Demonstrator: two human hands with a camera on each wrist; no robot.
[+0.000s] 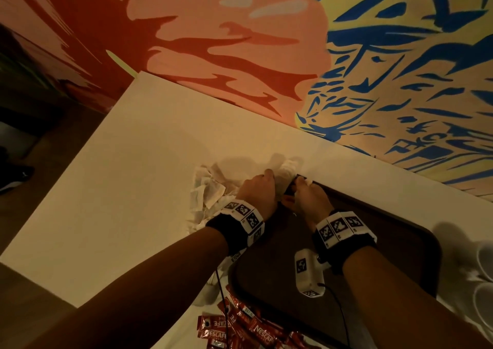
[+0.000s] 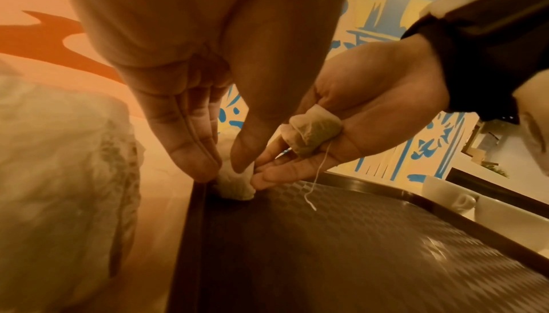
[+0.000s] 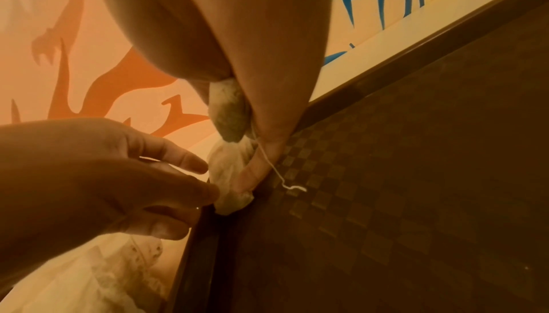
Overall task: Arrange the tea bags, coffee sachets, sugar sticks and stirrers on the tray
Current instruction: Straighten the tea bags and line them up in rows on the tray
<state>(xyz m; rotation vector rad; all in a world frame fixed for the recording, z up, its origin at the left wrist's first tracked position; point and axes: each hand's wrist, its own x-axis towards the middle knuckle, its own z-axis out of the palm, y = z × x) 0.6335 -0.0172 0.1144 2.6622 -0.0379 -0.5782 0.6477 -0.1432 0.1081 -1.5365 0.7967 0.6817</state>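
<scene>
**Warm, dim light and heavy wide-angle bend**

A warm amber light tints all three views. In the head view the table (image 1: 138, 146) catches most of it, while the forearms and the tray (image 1: 400, 231) stay dark. Soft shadows of the hands fall on the table just beyond them. The table edges and wall (image 1: 373, 55) bow at the frame borders. In the wrist views the palms fill the top, blurred and out of focus; the tea bag pile (image 2: 59, 165) is smeared. The tray's chequered floor shows a pale sheen at lower right in the left wrist view.
</scene>
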